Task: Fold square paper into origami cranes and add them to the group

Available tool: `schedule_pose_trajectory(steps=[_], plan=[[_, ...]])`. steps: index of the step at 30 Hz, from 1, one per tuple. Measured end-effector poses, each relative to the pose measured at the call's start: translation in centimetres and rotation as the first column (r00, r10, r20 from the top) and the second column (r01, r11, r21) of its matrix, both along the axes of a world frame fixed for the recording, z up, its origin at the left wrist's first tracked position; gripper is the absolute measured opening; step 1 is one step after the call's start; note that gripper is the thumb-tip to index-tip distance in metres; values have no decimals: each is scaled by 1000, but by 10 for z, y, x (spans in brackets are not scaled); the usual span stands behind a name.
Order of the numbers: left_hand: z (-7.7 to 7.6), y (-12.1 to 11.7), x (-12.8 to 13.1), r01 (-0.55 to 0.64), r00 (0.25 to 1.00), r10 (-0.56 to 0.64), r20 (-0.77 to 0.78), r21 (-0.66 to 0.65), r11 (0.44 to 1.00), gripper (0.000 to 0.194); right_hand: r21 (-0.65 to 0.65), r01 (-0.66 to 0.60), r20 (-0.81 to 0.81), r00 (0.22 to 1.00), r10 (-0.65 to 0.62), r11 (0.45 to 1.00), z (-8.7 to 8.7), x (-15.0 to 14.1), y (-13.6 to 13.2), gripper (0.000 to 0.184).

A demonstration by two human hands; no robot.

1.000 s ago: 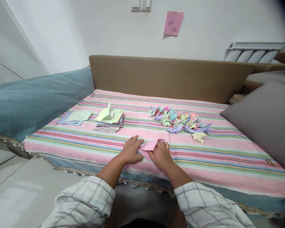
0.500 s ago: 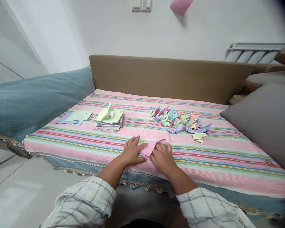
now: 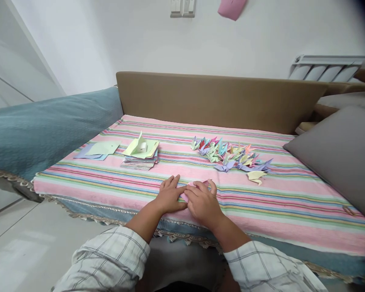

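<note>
A small piece of pink folding paper (image 3: 184, 197) lies on the striped cover near the front edge, mostly hidden beneath my hands. My left hand (image 3: 169, 197) rests flat with fingers spread, its inner fingers pressing on the paper's left end. Curled over the paper from the right is my right hand (image 3: 203, 201), its fingertips meeting the left hand's fingers on the fold. A pink corner (image 3: 207, 183) pokes out behind the right hand's fingers. Beyond that hand sits a cluster of folded paper cranes (image 3: 222, 152), with a pale yellow crane (image 3: 256, 177) closest to it.
A paper stack (image 3: 140, 162) carries a small white object (image 3: 142, 147) at left, beside loose green and blue sheets (image 3: 101, 149). A grey cushion (image 3: 337, 150) stands at right, and a brown backrest (image 3: 215, 99) runs behind. A small brownish item (image 3: 348, 210) lies front right.
My right hand has swung left over the pink paper, bringing its raised flap down and covering most of it. My left hand has stayed in place.
</note>
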State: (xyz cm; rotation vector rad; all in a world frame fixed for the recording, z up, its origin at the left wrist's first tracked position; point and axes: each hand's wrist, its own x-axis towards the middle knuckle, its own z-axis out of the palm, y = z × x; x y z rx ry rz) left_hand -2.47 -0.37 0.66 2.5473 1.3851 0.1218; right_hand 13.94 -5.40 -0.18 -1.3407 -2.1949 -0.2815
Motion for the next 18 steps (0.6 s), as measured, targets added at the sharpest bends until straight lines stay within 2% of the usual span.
schedule_pose_trajectory(steps=[5, 11, 16, 18], plan=[[1, 2, -3, 11, 1000, -11, 3, 5, 1000, 70, -56, 90, 31, 996, -88, 994, -10, -5, -2, 12], [5, 4, -17, 64, 998, -64, -28, 16, 998, 67, -67, 102, 43, 994, -99, 992, -9, -6, -4, 11], [13, 2, -30, 122, 992, -122, -18, 38, 992, 51, -103, 112, 62, 992, -106, 988, -7, -6, -3, 13], [16, 2, -31, 142, 989, -143, 28, 46, 989, 37, -113, 118, 79, 991, -110, 986, -7, -6, -3, 14]])
